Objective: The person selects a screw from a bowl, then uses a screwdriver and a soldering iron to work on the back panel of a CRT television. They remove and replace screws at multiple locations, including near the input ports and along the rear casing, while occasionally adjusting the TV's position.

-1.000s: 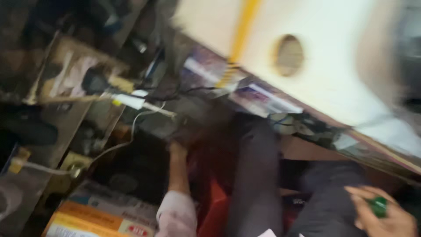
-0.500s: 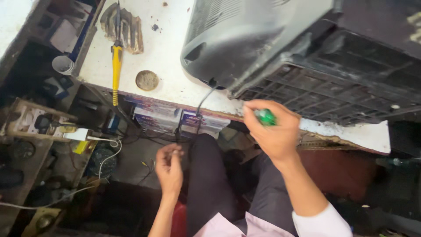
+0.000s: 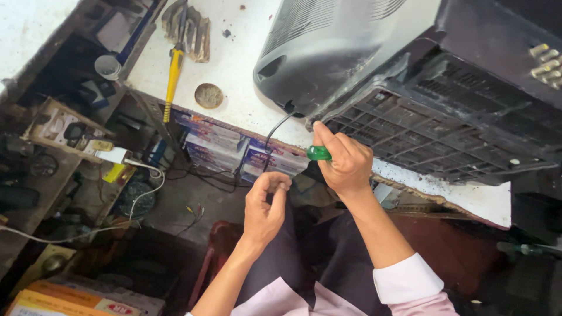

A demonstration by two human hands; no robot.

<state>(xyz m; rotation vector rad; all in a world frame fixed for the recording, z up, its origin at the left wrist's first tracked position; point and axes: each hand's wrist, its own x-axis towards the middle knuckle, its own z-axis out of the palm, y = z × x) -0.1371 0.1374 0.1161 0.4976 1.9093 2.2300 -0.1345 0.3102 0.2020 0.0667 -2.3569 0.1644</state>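
My right hand (image 3: 345, 161) grips a screwdriver with a green handle (image 3: 319, 153), held against the lower edge of a large black device casing (image 3: 410, 76) that lies on a white workbench (image 3: 234, 70). My left hand (image 3: 264, 205) hovers below the bench edge, thumb and fingertips pinched together; something small may be between them, but it is too small to tell. A black cable (image 3: 275, 131) hangs from the casing just above that hand. I sit with dark trousers (image 3: 293, 257) under both hands.
A yellow-handled tool (image 3: 171, 82) and a round brown disc (image 3: 209, 95) lie on the bench's left part. Flat printed boxes (image 3: 216, 143) are stacked under the bench edge. Left of me stand cluttered shelves, a socket board (image 3: 61, 126) and white wires (image 3: 140, 190).
The view has tilted up from the floor clutter to the bench. My right hand has risen with the green screwdriver to the casing's edge. My left hand has lifted and pinched shut.
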